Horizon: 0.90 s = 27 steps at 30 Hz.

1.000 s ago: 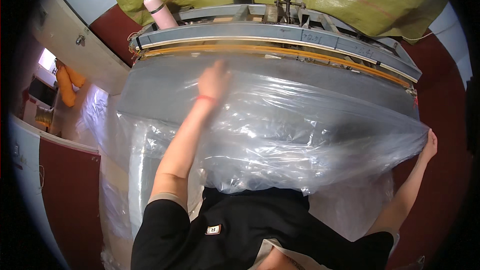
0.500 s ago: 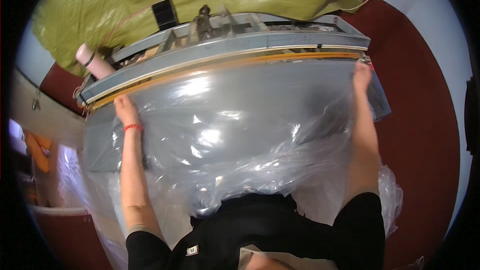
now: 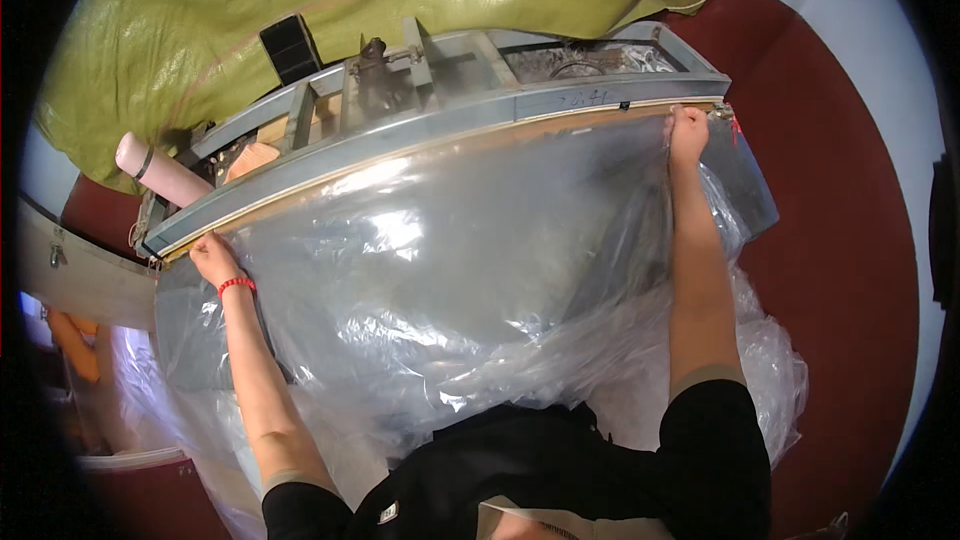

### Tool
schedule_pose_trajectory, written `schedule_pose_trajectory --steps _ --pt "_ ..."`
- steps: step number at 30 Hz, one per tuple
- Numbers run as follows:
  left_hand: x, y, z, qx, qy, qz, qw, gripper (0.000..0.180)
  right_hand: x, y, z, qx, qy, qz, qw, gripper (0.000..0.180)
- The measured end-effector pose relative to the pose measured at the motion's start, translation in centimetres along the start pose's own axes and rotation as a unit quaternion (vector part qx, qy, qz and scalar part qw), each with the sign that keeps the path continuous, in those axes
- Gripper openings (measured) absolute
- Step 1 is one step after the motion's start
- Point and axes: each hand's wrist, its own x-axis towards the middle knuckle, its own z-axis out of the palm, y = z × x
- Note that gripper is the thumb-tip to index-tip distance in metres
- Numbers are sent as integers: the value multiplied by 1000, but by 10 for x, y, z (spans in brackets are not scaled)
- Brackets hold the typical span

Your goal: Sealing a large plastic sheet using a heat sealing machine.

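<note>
Across centre of frame: clear plastic film [image 3: 470,260], spread over grey desk [image 3: 742,172]. Left hand [image 3: 213,258] (frame left) and right hand [image 3: 688,135] (upper right): both pinching film's far edge near grey metal bar [image 3: 480,106].

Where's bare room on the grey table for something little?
A small patch looks bare at the right end of the grey table, between clear film and outer edge. Between left hand and right hand, film crowds it.

Black top [image 3: 560,465], 2 short sleeves [image 3: 715,440], beige cuffs [image 3: 708,377], beige collar [image 3: 622,530], small pale patch [image 3: 389,512], red beaded left-wrist bracelet [image 3: 237,284]
</note>
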Motion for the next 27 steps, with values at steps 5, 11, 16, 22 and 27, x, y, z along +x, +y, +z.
schedule_pose_trajectory --steps 5,11,16,22,27 --pt "16 -16 -35 -100 11 -37 994 21 -14 -50 7 50 -33 164 985 19" --pt "16 25 -49 135 -138 -140 971 35 -6 -36 -10 37 -53 99 993 20" --pt "-29 57 -59 163 -295 -39 941 28 -7 -101 -72 -174 -156 -7 972 18" --pt "-143 148 -2 21 -441 -108 891 15 19 -89 -199 -436 159 -23 886 26" --pt "-182 184 -5 -12 -492 -107 864 15 -77 -232 -69 -138 -149 -132 970 26"
